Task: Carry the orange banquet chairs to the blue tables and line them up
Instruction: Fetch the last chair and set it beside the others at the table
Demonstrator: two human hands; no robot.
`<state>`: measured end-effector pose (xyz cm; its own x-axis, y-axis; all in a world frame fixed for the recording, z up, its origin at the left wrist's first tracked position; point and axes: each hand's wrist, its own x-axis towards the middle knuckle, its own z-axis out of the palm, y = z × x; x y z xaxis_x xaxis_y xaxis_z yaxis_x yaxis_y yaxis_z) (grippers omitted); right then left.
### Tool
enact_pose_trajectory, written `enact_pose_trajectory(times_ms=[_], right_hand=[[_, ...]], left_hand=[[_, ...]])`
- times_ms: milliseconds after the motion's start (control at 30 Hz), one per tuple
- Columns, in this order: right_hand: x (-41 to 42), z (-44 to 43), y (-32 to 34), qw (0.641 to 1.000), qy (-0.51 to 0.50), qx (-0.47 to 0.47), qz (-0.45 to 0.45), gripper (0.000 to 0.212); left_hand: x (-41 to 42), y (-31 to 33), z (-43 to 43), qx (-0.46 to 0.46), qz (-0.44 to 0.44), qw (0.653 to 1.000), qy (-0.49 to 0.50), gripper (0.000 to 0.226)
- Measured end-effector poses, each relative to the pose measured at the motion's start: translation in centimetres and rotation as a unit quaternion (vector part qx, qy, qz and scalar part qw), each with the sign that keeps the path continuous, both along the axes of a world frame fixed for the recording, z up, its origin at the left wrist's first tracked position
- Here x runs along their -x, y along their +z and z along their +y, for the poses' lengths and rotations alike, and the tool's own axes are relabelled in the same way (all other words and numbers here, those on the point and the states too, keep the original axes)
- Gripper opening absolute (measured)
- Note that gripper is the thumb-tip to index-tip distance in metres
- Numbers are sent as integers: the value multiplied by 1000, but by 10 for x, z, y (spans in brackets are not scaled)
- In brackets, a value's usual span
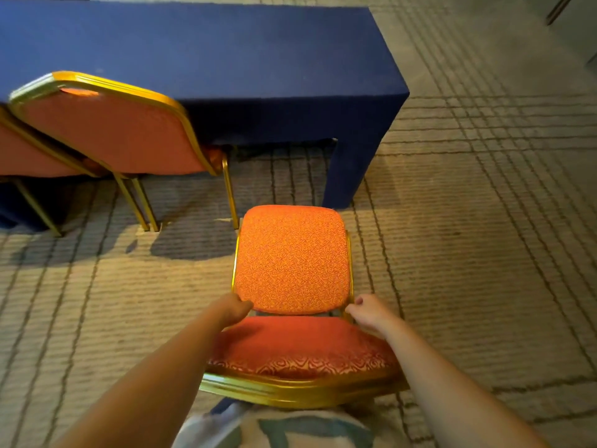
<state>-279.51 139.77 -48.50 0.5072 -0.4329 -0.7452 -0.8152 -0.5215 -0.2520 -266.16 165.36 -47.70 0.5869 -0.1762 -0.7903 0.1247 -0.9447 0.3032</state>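
Note:
An orange banquet chair (292,258) with a gold frame is right below me, its seat facing the blue table (200,56). My left hand (231,308) grips the chair at the left rear of the seat. My right hand (370,310) grips the gold frame at the right rear. The chair's backrest (300,354) is close to my body. Its front edge lies just short of the table's right end. Two more orange chairs (109,130) stand at the table on the left, backs toward me, the leftmost one (22,153) cut off by the frame edge.
The floor is beige carpet (468,253) with dark grid lines, open to the right of the table. A gap shows under the table skirt ahead of the held chair. A wall or door edge (559,11) sits at the top right.

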Motion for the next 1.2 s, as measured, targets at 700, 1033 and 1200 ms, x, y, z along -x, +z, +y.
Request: enact_pose_trajectory(times_ms=[700, 1033, 1200], right_hand=[[7, -11, -91, 982, 32, -57, 174, 63], [4, -10, -101, 960, 13, -97, 263, 74], [2, -9, -98, 955, 1, -119, 273, 71]], left_hand=[[1, -51, 18, -177, 90, 980, -15, 60], [-6, -69, 29, -199, 148, 969, 4, 70], [-9, -68, 31, -199, 159, 967, -8, 70]])
